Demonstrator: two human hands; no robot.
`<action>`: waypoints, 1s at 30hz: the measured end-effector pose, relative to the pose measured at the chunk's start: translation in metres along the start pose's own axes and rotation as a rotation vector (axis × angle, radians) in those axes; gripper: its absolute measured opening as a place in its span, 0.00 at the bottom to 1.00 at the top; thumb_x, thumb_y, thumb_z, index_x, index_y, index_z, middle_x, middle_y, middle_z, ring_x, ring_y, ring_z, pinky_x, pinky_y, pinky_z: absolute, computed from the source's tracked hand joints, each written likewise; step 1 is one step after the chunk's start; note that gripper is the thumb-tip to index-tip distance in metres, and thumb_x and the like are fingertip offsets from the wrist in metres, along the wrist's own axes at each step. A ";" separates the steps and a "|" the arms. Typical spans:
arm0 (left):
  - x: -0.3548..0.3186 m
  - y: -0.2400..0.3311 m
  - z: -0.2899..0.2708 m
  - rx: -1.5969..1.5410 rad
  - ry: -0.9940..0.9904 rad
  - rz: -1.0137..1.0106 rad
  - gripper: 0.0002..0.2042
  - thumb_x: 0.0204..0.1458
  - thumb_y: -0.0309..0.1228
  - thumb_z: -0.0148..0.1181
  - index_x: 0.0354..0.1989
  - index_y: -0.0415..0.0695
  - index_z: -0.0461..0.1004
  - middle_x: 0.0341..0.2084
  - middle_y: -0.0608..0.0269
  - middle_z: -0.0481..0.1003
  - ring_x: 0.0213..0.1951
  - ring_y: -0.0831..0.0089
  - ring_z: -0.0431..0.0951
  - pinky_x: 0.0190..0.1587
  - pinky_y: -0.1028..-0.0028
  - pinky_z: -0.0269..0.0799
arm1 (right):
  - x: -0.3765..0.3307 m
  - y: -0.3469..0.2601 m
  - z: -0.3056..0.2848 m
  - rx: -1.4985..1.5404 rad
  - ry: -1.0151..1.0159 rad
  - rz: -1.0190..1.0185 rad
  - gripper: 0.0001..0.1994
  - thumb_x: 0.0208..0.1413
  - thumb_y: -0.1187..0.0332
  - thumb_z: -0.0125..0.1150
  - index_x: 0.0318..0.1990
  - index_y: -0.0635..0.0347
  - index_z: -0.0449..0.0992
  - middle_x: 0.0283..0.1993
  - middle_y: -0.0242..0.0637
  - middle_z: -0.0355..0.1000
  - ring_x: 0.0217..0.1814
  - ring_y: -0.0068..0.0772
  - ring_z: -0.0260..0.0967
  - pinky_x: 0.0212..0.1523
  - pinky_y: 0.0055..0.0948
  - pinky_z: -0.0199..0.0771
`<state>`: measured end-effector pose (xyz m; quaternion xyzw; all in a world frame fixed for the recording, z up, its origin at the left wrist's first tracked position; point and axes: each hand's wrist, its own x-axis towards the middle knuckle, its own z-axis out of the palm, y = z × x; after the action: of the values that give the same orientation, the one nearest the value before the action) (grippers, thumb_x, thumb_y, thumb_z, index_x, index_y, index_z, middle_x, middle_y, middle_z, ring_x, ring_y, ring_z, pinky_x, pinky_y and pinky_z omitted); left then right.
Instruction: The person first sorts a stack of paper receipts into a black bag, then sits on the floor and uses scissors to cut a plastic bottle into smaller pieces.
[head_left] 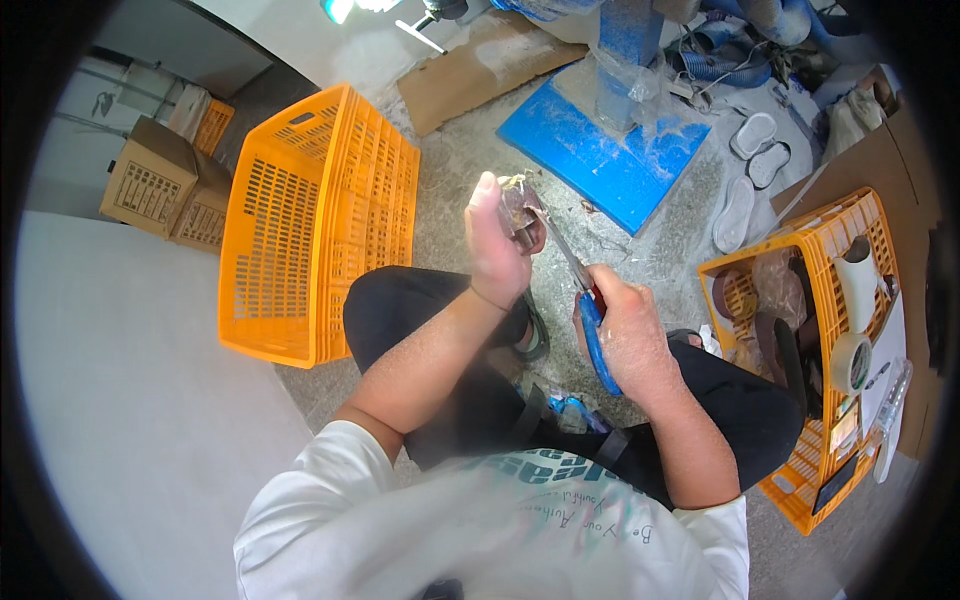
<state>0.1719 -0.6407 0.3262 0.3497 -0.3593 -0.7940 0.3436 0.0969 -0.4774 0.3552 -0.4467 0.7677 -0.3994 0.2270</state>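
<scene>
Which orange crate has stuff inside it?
The orange crate on the person's right. It holds rolls of tape and other bits. The orange crate on the left lies on its side, showing nothing inside.

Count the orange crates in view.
3. A big crate stands left of the person's knees, a second crate with tape rolls sits at right, and a small one shows partly behind the cardboard boxes. Others may be hidden.
</scene>
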 end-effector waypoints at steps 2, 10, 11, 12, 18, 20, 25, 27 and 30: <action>0.001 0.002 0.000 0.011 -0.002 -0.008 0.26 0.55 0.63 0.48 0.33 0.51 0.77 0.27 0.70 0.73 0.30 0.73 0.70 0.32 0.72 0.65 | 0.001 -0.001 -0.002 0.007 -0.010 0.013 0.11 0.52 0.75 0.61 0.43 0.66 0.72 0.29 0.59 0.72 0.36 0.64 0.73 0.37 0.46 0.72; 0.007 0.000 -0.007 0.037 -0.128 0.032 0.26 0.55 0.61 0.47 0.35 0.49 0.78 0.26 0.69 0.75 0.28 0.75 0.71 0.30 0.75 0.62 | 0.000 0.002 -0.003 0.067 -0.029 0.053 0.14 0.47 0.78 0.61 0.44 0.65 0.74 0.29 0.58 0.71 0.33 0.60 0.73 0.36 0.40 0.72; 0.009 -0.001 -0.008 0.018 -0.134 0.021 0.26 0.55 0.61 0.46 0.34 0.49 0.77 0.26 0.68 0.75 0.28 0.75 0.71 0.29 0.75 0.62 | 0.000 0.003 -0.002 0.069 -0.023 0.061 0.14 0.47 0.78 0.60 0.44 0.65 0.74 0.28 0.57 0.70 0.32 0.58 0.73 0.36 0.39 0.72; 0.010 -0.001 -0.008 -0.014 -0.148 0.000 0.26 0.56 0.61 0.46 0.34 0.49 0.77 0.25 0.68 0.75 0.28 0.75 0.71 0.29 0.75 0.62 | 0.000 0.005 0.000 0.068 -0.016 0.069 0.14 0.47 0.78 0.60 0.44 0.65 0.74 0.28 0.56 0.70 0.31 0.57 0.73 0.36 0.39 0.72; 0.017 -0.003 -0.011 0.039 -0.230 0.054 0.28 0.56 0.61 0.44 0.33 0.48 0.77 0.23 0.66 0.75 0.24 0.74 0.69 0.26 0.74 0.59 | 0.002 0.005 -0.001 0.051 -0.003 0.077 0.14 0.48 0.78 0.58 0.45 0.64 0.76 0.26 0.52 0.68 0.27 0.45 0.71 0.34 0.35 0.70; 0.018 -0.001 -0.012 -0.070 -0.321 -0.026 0.29 0.56 0.62 0.43 0.33 0.47 0.76 0.23 0.65 0.75 0.23 0.74 0.68 0.25 0.74 0.58 | 0.002 0.000 -0.005 0.096 -0.065 0.103 0.14 0.49 0.77 0.57 0.45 0.64 0.76 0.25 0.50 0.68 0.26 0.41 0.71 0.33 0.34 0.69; 0.021 0.005 -0.015 -0.099 -0.420 -0.074 0.31 0.55 0.64 0.41 0.33 0.46 0.76 0.23 0.64 0.75 0.24 0.73 0.70 0.26 0.74 0.59 | -0.001 -0.008 -0.013 0.084 -0.086 0.097 0.13 0.51 0.74 0.59 0.45 0.63 0.76 0.26 0.47 0.69 0.27 0.38 0.71 0.33 0.33 0.70; 0.020 0.006 -0.015 -0.088 -0.409 -0.100 0.31 0.55 0.65 0.42 0.35 0.47 0.76 0.24 0.64 0.76 0.25 0.73 0.71 0.28 0.75 0.60 | 0.000 -0.007 -0.007 0.020 -0.005 0.073 0.13 0.52 0.73 0.61 0.46 0.61 0.76 0.27 0.48 0.71 0.28 0.44 0.72 0.34 0.34 0.71; 0.016 0.005 -0.013 -0.126 -0.400 -0.137 0.30 0.57 0.64 0.43 0.37 0.48 0.76 0.28 0.64 0.77 0.30 0.71 0.74 0.33 0.74 0.64 | 0.000 -0.002 0.002 -0.073 0.098 0.051 0.16 0.50 0.76 0.62 0.49 0.60 0.73 0.33 0.51 0.73 0.36 0.54 0.75 0.37 0.43 0.71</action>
<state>0.1760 -0.6600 0.3188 0.1866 -0.3456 -0.8899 0.2320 0.0994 -0.4794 0.3556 -0.4148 0.8032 -0.3866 0.1827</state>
